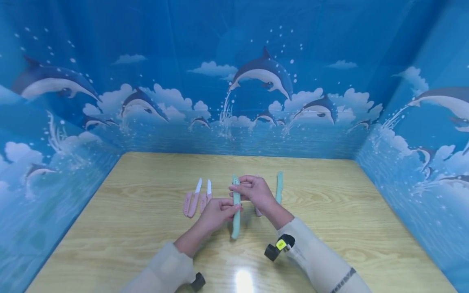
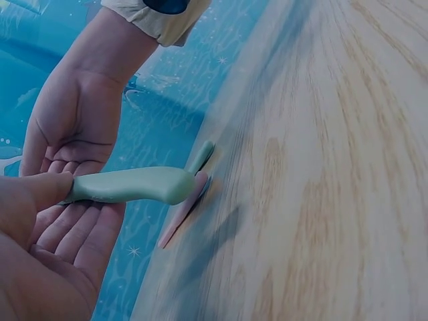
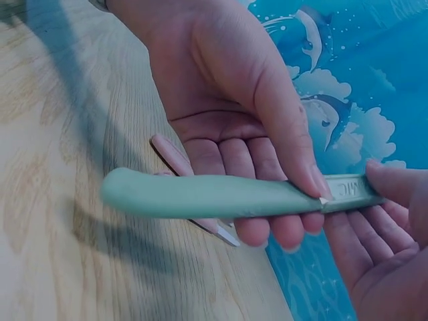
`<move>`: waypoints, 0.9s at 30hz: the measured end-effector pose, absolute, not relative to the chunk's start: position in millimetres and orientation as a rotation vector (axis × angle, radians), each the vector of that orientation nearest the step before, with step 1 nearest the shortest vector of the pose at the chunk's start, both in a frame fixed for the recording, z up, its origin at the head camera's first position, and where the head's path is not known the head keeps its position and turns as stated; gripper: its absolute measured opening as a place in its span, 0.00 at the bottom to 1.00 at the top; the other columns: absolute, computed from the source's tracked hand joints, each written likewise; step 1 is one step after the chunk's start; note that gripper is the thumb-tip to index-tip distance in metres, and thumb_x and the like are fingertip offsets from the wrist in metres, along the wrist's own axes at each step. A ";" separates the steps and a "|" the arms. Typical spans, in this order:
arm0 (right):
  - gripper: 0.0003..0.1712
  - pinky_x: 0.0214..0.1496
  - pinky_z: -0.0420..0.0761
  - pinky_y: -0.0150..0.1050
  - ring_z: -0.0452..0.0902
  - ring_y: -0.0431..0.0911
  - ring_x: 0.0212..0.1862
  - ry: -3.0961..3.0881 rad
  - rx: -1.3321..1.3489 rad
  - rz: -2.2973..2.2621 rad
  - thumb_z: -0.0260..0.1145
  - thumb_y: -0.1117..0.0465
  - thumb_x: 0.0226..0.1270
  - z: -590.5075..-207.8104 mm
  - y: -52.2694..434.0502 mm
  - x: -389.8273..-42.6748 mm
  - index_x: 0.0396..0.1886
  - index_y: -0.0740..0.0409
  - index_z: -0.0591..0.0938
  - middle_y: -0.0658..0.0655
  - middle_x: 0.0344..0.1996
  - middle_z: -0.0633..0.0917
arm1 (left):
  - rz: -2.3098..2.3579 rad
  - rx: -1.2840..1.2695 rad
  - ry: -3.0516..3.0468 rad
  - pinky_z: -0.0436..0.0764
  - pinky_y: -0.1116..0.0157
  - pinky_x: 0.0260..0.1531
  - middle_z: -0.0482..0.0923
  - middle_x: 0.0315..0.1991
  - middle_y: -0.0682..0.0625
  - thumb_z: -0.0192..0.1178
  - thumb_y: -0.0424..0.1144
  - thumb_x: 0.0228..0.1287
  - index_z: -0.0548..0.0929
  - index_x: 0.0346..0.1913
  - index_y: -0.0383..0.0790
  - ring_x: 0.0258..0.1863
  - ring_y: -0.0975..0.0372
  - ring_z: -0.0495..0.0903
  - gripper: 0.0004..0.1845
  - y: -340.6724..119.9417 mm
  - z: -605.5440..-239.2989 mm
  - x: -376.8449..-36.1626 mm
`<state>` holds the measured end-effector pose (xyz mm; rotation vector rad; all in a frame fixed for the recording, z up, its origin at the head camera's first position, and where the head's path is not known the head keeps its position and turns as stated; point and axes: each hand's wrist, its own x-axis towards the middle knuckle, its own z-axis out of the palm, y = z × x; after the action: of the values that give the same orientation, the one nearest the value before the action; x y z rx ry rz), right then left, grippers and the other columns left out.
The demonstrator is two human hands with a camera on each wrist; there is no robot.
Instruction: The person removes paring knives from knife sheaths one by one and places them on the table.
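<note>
This looks like a screened-off recording booth, perhaps in a studio or lab; the kind of building around it cannot be told. In the head view, a smooth blue printed sheet (image 1: 146, 28), cloth or plastic, walls the space from 9 o'clock through 12 to 3, with a straight vertical crease near 11. Its sea scene repeats grey-and-white leaping dolphins (image 1: 264, 72), the most central near 1 o'clock. The sheet meets a pale yellow wood-grain tabletop (image 1: 106, 232), which carries a white lamp-like glare (image 1: 244, 280) at 6. Black block-shaped wrist devices (image 1: 272, 252) suggest filming, one at 5 o'clock.
</note>
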<state>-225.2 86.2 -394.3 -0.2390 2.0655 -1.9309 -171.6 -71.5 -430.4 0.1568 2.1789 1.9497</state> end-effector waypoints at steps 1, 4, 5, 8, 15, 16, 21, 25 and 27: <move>0.18 0.47 0.86 0.44 0.87 0.52 0.39 2.081 -0.224 -1.929 0.69 0.61 0.65 -394.8 87.3 -225.0 0.50 0.65 0.79 0.61 0.40 0.88 | 1.946 0.151 2.181 0.85 0.61 0.43 0.86 0.41 0.39 0.61 0.39 0.68 0.83 0.48 0.30 0.35 0.55 0.87 0.14 -71.9 -430.1 -171.5; 0.19 0.47 0.86 0.44 0.87 0.53 0.40 2.107 -0.183 -1.937 0.67 0.58 0.66 -397.8 92.0 -224.7 0.51 0.64 0.80 0.62 0.41 0.87 | 1.935 0.126 2.192 0.85 0.60 0.46 0.86 0.41 0.40 0.62 0.41 0.67 0.83 0.48 0.30 0.35 0.55 0.87 0.16 -73.5 -428.9 -171.7; 0.19 0.47 0.85 0.44 0.86 0.53 0.41 2.102 -0.177 -1.939 0.66 0.56 0.67 -399.5 94.1 -224.2 0.51 0.65 0.80 0.62 0.42 0.87 | 1.929 0.116 2.197 0.84 0.60 0.46 0.86 0.41 0.40 0.62 0.41 0.67 0.83 0.48 0.30 0.35 0.55 0.87 0.16 -74.3 -428.3 -171.7; 0.23 0.49 0.85 0.43 0.86 0.52 0.44 2.066 -0.184 -1.932 0.63 0.54 0.70 -405.6 100.7 -221.0 0.54 0.68 0.78 0.65 0.46 0.85 | 1.908 0.086 2.215 0.84 0.59 0.48 0.86 0.41 0.41 0.63 0.43 0.66 0.83 0.48 0.32 0.35 0.56 0.87 0.17 -76.9 -427.1 -172.6; 0.26 0.55 0.81 0.48 0.85 0.52 0.46 1.942 -0.261 -1.879 0.66 0.59 0.68 -424.4 108.9 -205.7 0.58 0.74 0.74 0.68 0.49 0.84 | 1.926 0.079 2.234 0.85 0.60 0.46 0.86 0.40 0.41 0.63 0.42 0.66 0.83 0.48 0.31 0.35 0.55 0.87 0.16 -86.4 -421.1 -178.0; 0.26 0.56 0.81 0.49 0.85 0.53 0.47 1.923 -0.278 -1.870 0.66 0.60 0.67 -426.4 109.0 -203.1 0.58 0.74 0.74 0.68 0.49 0.84 | 1.931 0.085 2.236 0.85 0.61 0.45 0.86 0.39 0.41 0.63 0.42 0.66 0.83 0.48 0.31 0.35 0.55 0.87 0.16 -87.5 -419.9 -178.8; 0.26 0.55 0.82 0.46 0.85 0.51 0.46 1.898 -0.310 -1.783 0.70 0.59 0.63 -435.1 105.9 -192.6 0.56 0.70 0.77 0.64 0.46 0.86 | 1.963 0.111 2.207 0.84 0.61 0.47 0.86 0.41 0.41 0.62 0.40 0.66 0.83 0.47 0.31 0.37 0.55 0.87 0.14 -90.6 -414.8 -182.8; 0.25 0.53 0.83 0.47 0.85 0.51 0.45 1.860 -0.331 -1.777 0.70 0.60 0.62 -438.4 100.1 -186.8 0.55 0.70 0.78 0.65 0.46 0.85 | 1.973 0.114 2.213 0.84 0.61 0.46 0.86 0.42 0.40 0.62 0.39 0.66 0.83 0.47 0.32 0.37 0.55 0.87 0.13 -89.8 -411.5 -183.3; 0.24 0.53 0.83 0.48 0.85 0.51 0.44 1.832 -0.349 -1.789 0.69 0.62 0.63 -439.4 96.6 -184.5 0.55 0.72 0.77 0.66 0.46 0.85 | 1.980 0.119 2.218 0.85 0.61 0.46 0.86 0.42 0.40 0.62 0.39 0.66 0.83 0.47 0.31 0.37 0.54 0.87 0.14 -88.9 -410.6 -182.9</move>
<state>-184.5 96.6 -439.4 -0.3488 1.8325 -1.7887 -182.9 -88.9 -410.6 0.1194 2.2180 1.9804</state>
